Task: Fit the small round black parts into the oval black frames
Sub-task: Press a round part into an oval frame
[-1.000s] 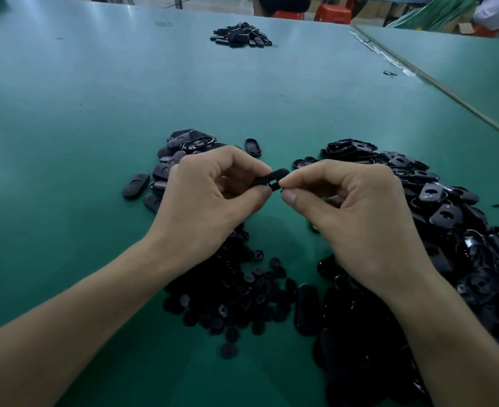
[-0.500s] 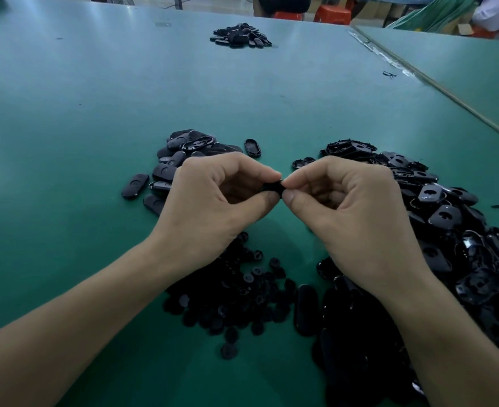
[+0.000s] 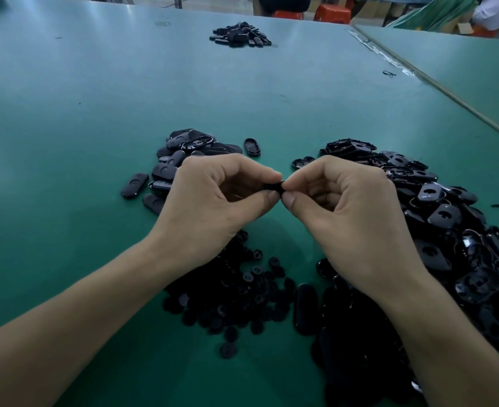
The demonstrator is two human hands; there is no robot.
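My left hand (image 3: 210, 207) and my right hand (image 3: 351, 210) meet fingertip to fingertip above the green table (image 3: 95, 113). Between them they pinch one oval black frame (image 3: 273, 187), mostly hidden by the fingers; whether a round part sits in it I cannot tell. A heap of small round black parts (image 3: 242, 292) lies under my left wrist. A large heap of oval black frames (image 3: 448, 230) spreads at the right. A smaller pile of oval pieces (image 3: 180, 157) lies behind my left hand.
One single oval piece (image 3: 252, 147) lies apart behind my hands. A far pile of black parts (image 3: 239, 36) sits near the table's back edge. A seam (image 3: 436, 83) runs diagonally to a second table at the right. Orange stools and a person stand beyond the table.
My fingertips have closed together over the oval frame, which showed plainly between them a second ago. Both hands have stayed at the same spot.
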